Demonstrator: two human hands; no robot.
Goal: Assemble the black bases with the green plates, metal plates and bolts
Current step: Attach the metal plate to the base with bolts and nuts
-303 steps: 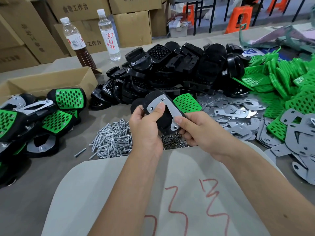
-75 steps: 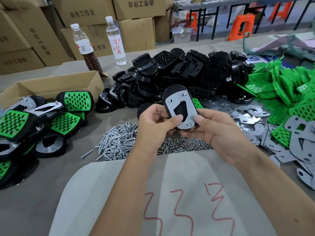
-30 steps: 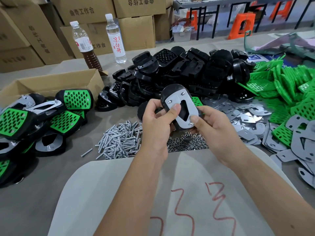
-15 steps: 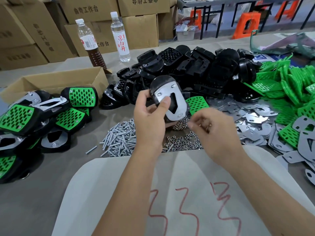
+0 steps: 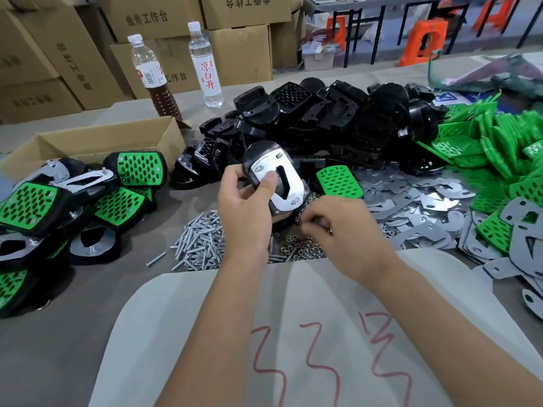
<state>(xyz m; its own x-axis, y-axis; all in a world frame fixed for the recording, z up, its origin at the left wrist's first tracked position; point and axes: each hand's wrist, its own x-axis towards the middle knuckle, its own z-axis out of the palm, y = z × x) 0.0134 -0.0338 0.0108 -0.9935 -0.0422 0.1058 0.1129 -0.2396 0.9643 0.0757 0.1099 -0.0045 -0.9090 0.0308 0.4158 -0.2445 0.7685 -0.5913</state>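
My left hand (image 5: 244, 212) grips a black base (image 5: 258, 151) held upright, thumb pressed on the metal plate (image 5: 289, 183) bolted to its face. My right hand (image 5: 338, 227) hangs just below and to the right of it, fingers bunched and curled down at the pile of nuts (image 5: 302, 249). Blur and the fingers hide whether a nut is pinched. Loose bolts (image 5: 199, 242) lie left of the nuts. Behind are heaps of black bases (image 5: 323, 118), green plates (image 5: 514, 142) and metal plates (image 5: 426, 207).
Assembled units (image 5: 58, 195) are stacked at the left in front of an open cardboard box (image 5: 97, 139). Two bottles (image 5: 205, 66) stand at the back. One green plate (image 5: 338, 179) lies by the held base. A white sheet (image 5: 293, 318) covers my lap.
My right hand has let go of the base and dropped to the nut pile. My left hand alone now holds the base, shifted slightly left and up.
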